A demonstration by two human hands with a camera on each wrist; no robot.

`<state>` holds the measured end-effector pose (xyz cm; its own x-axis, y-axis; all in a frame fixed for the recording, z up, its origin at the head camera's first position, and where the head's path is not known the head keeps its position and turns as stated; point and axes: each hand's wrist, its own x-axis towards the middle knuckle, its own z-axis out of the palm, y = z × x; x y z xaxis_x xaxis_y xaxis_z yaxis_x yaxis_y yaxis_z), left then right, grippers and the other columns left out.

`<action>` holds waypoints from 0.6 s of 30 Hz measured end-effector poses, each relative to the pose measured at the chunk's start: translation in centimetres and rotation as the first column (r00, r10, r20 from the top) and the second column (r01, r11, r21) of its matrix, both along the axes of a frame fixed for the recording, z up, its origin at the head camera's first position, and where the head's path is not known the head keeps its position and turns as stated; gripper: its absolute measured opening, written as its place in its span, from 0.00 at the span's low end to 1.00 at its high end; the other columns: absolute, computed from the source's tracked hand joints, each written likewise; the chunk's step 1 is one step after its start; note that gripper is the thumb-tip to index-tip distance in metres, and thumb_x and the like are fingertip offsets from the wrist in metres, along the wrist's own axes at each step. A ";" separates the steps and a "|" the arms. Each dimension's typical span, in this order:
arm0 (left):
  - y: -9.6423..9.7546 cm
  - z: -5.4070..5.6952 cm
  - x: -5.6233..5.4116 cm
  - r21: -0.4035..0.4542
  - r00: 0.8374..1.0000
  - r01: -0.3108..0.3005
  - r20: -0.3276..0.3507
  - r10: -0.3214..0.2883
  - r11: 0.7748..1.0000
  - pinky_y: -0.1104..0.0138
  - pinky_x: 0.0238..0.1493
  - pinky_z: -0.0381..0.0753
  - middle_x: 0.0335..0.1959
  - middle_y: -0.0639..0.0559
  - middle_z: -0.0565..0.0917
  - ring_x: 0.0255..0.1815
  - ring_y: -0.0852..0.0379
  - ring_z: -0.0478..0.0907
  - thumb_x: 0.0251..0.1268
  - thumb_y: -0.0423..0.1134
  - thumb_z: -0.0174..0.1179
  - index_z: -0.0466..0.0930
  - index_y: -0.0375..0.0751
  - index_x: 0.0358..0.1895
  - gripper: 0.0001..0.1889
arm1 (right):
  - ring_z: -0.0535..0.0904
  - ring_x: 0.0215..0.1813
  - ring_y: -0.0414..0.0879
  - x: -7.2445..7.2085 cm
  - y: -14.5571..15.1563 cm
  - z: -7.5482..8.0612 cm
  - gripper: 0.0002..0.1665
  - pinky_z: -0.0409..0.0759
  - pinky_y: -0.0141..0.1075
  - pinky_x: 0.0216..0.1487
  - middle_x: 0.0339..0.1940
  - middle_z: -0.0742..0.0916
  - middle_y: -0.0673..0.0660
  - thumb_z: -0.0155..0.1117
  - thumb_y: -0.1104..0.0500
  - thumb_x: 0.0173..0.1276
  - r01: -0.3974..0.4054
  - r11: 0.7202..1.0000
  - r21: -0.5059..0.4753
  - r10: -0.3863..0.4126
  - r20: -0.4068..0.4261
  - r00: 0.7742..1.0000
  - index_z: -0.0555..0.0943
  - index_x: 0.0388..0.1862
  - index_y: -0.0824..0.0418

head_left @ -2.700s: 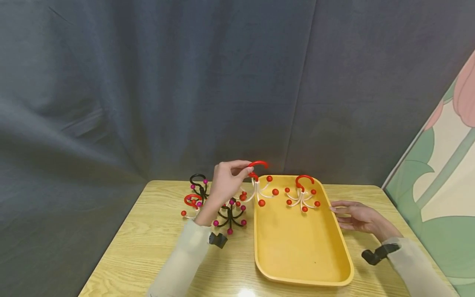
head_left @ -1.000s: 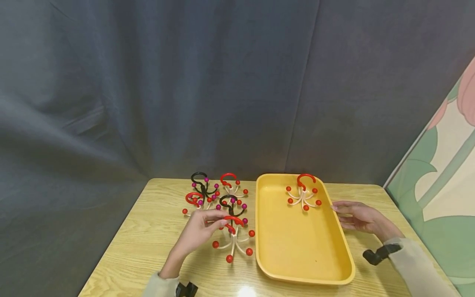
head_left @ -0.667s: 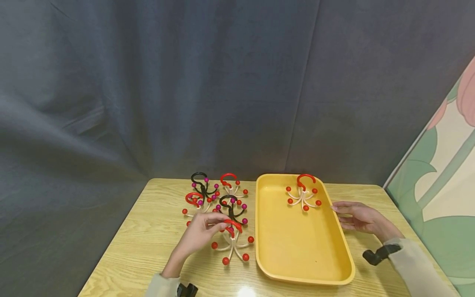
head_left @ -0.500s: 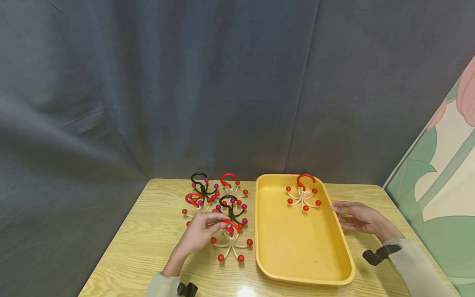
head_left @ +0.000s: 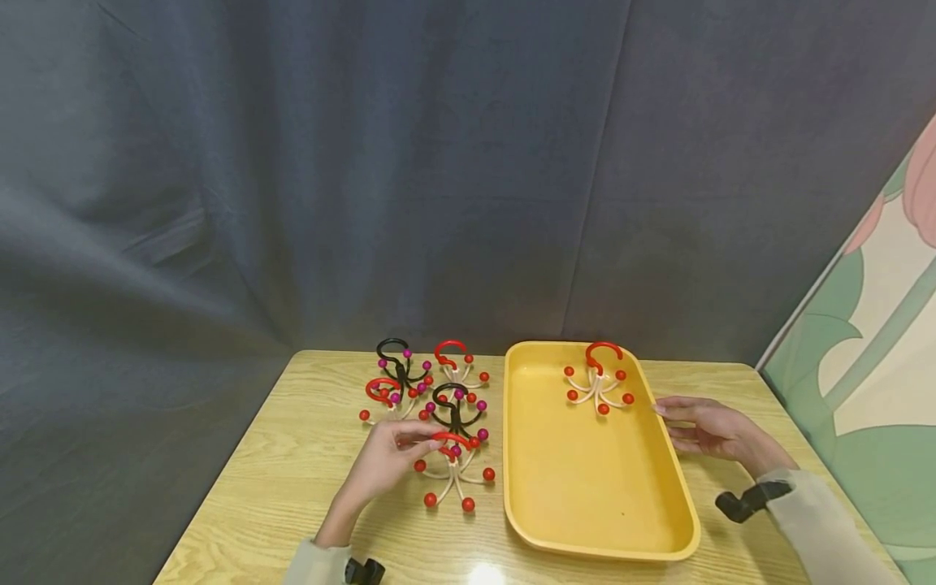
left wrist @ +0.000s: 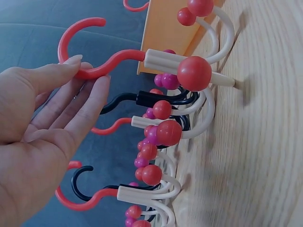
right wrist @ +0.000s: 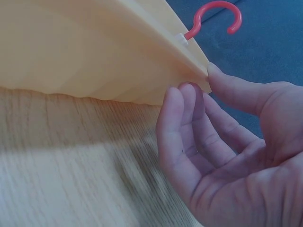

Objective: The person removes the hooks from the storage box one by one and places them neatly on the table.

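Note:
My left hand pinches the red hook of a white multi-arm hanger with red balls on its arm ends. That hanger stands upright at the near end of the group, low over or on the table; in the left wrist view one arm's tip seems to meet the wood. Just behind it is a black hanger with magenta balls. My right hand holds the right rim of the yellow tray, thumb on the rim and curled fingers against the outer wall. One red-hooked white hanger stands in the tray's far end.
Behind and left of the held hanger stand another black hanger and two red-and-white ones, a farther hanger and a left hanger, their arms overlapping. A dark curtain hangs along the far edge of the wooden table.
The left hand has brought its hanger from above the tray's far left corner toward me and down to the near end of the group, turning it slightly. The right hand has stayed put.

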<state>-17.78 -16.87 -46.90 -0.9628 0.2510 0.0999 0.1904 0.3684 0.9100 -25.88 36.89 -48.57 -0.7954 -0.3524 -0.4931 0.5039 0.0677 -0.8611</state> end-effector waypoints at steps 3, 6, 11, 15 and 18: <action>0.0 0.0 0.1 0.014 1.000 0.002 0.019 -0.002 1.000 0.71 0.51 0.88 0.52 0.44 0.92 0.50 0.54 0.90 0.68 0.38 0.71 0.92 0.45 0.50 0.10 | 0.90 0.44 0.41 0.0 0.0 0.0 0.08 0.91 0.39 0.50 0.44 0.92 0.47 0.60 0.55 0.82 0.002 1.000 0.004 -0.002 0.001 1.000 0.86 0.50 0.46; -0.1 -0.1 0.2 0.023 0.999 -0.007 0.036 0.006 1.000 0.72 0.50 0.88 0.53 0.44 0.92 0.49 0.56 0.90 0.67 0.38 0.72 0.92 0.45 0.51 0.11 | 0.90 0.44 0.41 0.0 0.0 0.0 0.08 0.91 0.39 0.50 0.44 0.92 0.47 0.61 0.55 0.82 0.003 1.000 0.004 -0.003 0.003 1.000 0.86 0.50 0.46; -0.1 -0.1 0.3 0.028 0.999 -0.014 0.037 0.013 1.000 0.71 0.52 0.88 0.54 0.44 0.91 0.50 0.57 0.90 0.67 0.38 0.72 0.92 0.46 0.51 0.11 | 0.90 0.44 0.41 0.0 0.0 0.0 0.08 0.91 0.39 0.50 0.43 0.92 0.47 0.61 0.55 0.82 0.008 1.000 0.008 -0.008 0.005 1.000 0.86 0.50 0.46; 0.0 0.0 0.4 0.034 0.999 -0.011 0.039 0.010 0.999 0.70 0.52 0.88 0.54 0.44 0.91 0.51 0.54 0.91 0.67 0.38 0.72 0.92 0.44 0.51 0.12 | 0.90 0.43 0.41 -0.1 0.0 0.0 0.07 0.91 0.39 0.50 0.43 0.92 0.47 0.61 0.55 0.82 0.013 1.000 0.002 -0.013 0.010 1.000 0.86 0.50 0.46; 0.0 0.1 0.4 0.037 0.999 -0.010 0.047 0.008 0.999 0.69 0.50 0.89 0.53 0.43 0.92 0.49 0.55 0.91 0.67 0.38 0.72 0.92 0.44 0.51 0.12 | 0.90 0.44 0.42 -0.2 0.0 0.2 0.08 0.91 0.39 0.51 0.44 0.92 0.48 0.59 0.57 0.83 0.005 1.000 -0.028 -0.005 0.011 1.000 0.85 0.51 0.47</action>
